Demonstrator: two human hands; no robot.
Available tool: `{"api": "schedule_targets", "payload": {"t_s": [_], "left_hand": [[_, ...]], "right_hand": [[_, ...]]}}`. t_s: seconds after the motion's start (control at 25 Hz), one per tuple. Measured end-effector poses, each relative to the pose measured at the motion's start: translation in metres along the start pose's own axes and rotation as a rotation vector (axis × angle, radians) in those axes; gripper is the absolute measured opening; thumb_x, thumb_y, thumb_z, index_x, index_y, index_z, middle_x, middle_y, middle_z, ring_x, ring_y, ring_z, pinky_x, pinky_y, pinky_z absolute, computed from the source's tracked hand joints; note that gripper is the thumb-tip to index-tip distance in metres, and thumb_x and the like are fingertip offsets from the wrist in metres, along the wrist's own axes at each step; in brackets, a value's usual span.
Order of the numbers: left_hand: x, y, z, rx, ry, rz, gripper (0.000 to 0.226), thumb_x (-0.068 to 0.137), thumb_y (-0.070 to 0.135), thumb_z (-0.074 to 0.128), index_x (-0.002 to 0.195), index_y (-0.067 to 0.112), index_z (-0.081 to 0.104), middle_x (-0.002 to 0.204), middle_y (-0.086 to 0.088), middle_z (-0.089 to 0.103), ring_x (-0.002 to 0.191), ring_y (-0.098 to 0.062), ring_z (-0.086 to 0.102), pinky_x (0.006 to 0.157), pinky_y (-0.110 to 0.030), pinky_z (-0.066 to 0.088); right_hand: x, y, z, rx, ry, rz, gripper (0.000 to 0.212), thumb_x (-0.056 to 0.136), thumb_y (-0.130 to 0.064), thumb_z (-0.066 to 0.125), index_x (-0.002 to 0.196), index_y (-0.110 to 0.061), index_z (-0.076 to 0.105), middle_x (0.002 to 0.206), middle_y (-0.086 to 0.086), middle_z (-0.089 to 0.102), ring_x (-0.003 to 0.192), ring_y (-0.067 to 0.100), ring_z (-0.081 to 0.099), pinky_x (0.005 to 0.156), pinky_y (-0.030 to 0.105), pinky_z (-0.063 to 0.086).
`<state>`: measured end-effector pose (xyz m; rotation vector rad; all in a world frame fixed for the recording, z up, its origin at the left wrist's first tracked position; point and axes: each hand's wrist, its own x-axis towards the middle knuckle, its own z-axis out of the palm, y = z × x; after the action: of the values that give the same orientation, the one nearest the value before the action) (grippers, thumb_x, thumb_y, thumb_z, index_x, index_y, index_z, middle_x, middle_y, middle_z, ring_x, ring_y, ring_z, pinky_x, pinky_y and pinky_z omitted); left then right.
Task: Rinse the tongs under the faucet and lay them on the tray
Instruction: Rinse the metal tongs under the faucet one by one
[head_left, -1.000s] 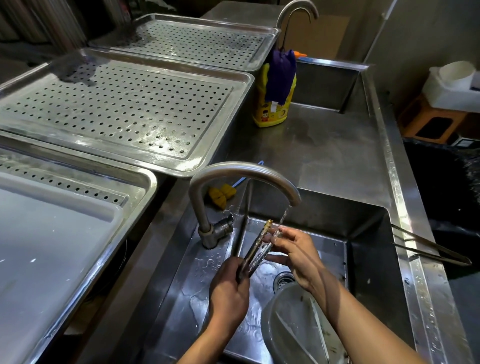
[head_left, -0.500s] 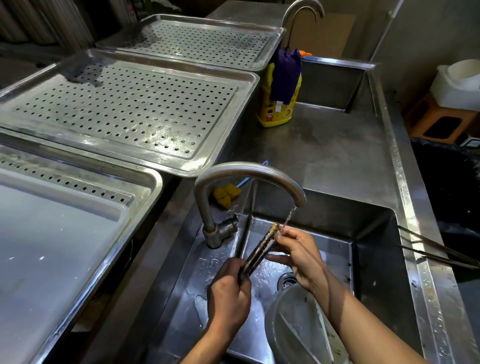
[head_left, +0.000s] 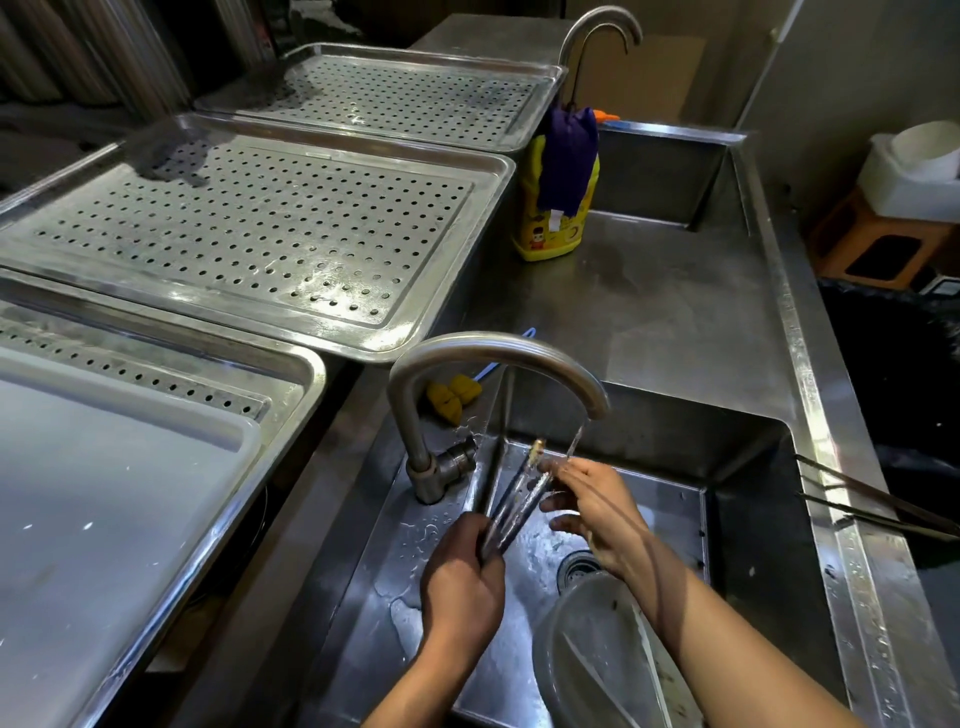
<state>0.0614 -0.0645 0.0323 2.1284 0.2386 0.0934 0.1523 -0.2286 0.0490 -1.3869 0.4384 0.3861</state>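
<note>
In the steel sink (head_left: 753, 467), right of the perforated tray (head_left: 467, 244): tongs (head_left: 511, 501) slanted under the faucet (head_left: 498, 348) stream, near end clenched in the left hand (head_left: 462, 582), far arms pinched by the right hand (head_left: 592, 509). Rub toward the soiled far tip, rotating both arms through the water.

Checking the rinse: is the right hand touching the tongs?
Touching. The head view shows the right hand pinching the tongs near their tips, in the stream under the faucet.
</note>
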Motion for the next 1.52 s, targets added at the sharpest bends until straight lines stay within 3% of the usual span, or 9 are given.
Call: {"api": "schedule_targets", "payload": {"t_s": [0.2,0.32,0.52,0.76,0.92,1.08,1.2,1.36,1.52], "left_hand": [[0.02,0.016,0.017,-0.324,-0.075,-0.213,0.01,0.069,0.015,0.057,0.07,0.022,0.05,0.059,0.004,0.045,0.06,-0.019,0.041,0.055,-0.042,0.042],[0.027,0.022,0.025,-0.415,-0.092,-0.209,0.031,0.071,0.003,0.066,0.063,0.024,0.044,0.06,0.005,0.037,0.059,-0.013,0.035,0.058,-0.033,0.034],[0.038,0.031,0.035,-0.466,-0.205,-0.186,0.026,0.08,0.002,0.068,0.074,0.01,0.044,0.07,-0.011,0.041,0.063,-0.021,0.037,0.057,-0.042,0.031],[0.057,0.045,0.042,-0.585,-0.225,-0.284,0.014,0.084,-0.005,0.065,0.084,0.003,0.054,0.068,-0.007,0.054,0.061,-0.016,0.047,0.05,-0.026,0.037],[0.062,0.041,0.042,-0.594,-0.347,-0.361,0.007,0.093,0.015,0.061,0.097,0.009,0.064,0.072,-0.002,0.067,0.058,-0.013,0.06,0.054,-0.027,0.044],[0.057,0.035,0.045,-0.586,-0.367,-0.392,0.029,0.096,0.031,0.057,0.084,0.005,0.061,0.056,-0.005,0.052,0.042,-0.014,0.045,0.04,-0.022,0.033],[0.06,0.04,0.052,-0.593,-0.367,-0.406,0.039,0.098,0.044,0.049,0.078,0.014,0.065,0.05,-0.002,0.048,0.037,-0.013,0.038,0.038,-0.019,0.026],[0.052,0.037,0.053,-0.679,-0.493,-0.337,0.051,0.094,0.066,0.039,0.094,0.023,0.066,0.053,0.0,0.047,0.038,-0.011,0.037,0.038,-0.018,0.025],[0.035,0.029,0.045,-0.69,-0.62,-0.316,0.051,0.079,0.072,0.058,0.111,0.033,0.064,0.06,0.003,0.038,0.043,-0.008,0.027,0.042,-0.016,0.017]], "right_hand": [[-0.009,0.005,0.004,-0.001,-0.064,-0.004,0.019,0.085,0.003,0.063,0.104,-0.004,0.064,0.086,0.009,0.076,0.075,0.012,0.073,0.054,0.027,0.054],[-0.014,0.002,-0.002,-0.08,-0.097,-0.02,0.019,0.086,0.006,0.062,0.103,-0.002,0.064,0.092,0.015,0.074,0.078,0.018,0.073,0.057,0.029,0.056],[-0.011,-0.021,-0.014,-0.084,-0.056,-0.101,0.012,0.094,-0.005,0.063,0.104,-0.008,0.069,0.096,0.014,0.076,0.081,0.016,0.072,0.06,0.026,0.057],[-0.01,-0.022,-0.016,-0.06,-0.025,-0.138,0.009,0.094,-0.002,0.063,0.102,-0.003,0.066,0.093,0.013,0.072,0.084,0.016,0.072,0.062,0.027,0.059],[-0.005,-0.026,-0.012,0.007,0.067,-0.193,0.002,0.094,-0.006,0.064,0.092,-0.005,0.065,0.079,0.008,0.068,0.077,0.02,0.065,0.059,0.028,0.057],[-0.011,-0.016,-0.014,-0.075,-0.055,-0.188,0.014,0.088,-0.018,0.074,0.088,-0.006,0.067,0.068,0.001,0.066,0.067,0.015,0.062,0.054,0.028,0.054],[-0.017,-0.006,-0.018,-0.122,-0.139,-0.206,0.012,0.088,-0.012,0.074,0.094,-0.004,0.067,0.074,0.006,0.071,0.068,0.018,0.067,0.059,0.03,0.055],[-0.025,0.001,-0.027,-0.13,-0.187,-0.23,0.012,0.089,-0.008,0.069,0.101,-0.007,0.069,0.084,0.01,0.074,0.076,0.02,0.071,0.066,0.03,0.057],[-0.032,0.0,-0.044,-0.082,-0.266,-0.109,0.026,0.075,-0.002,0.064,0.098,-0.007,0.074,0.087,0.018,0.073,0.075,0.028,0.071,0.065,0.038,0.061]]}}
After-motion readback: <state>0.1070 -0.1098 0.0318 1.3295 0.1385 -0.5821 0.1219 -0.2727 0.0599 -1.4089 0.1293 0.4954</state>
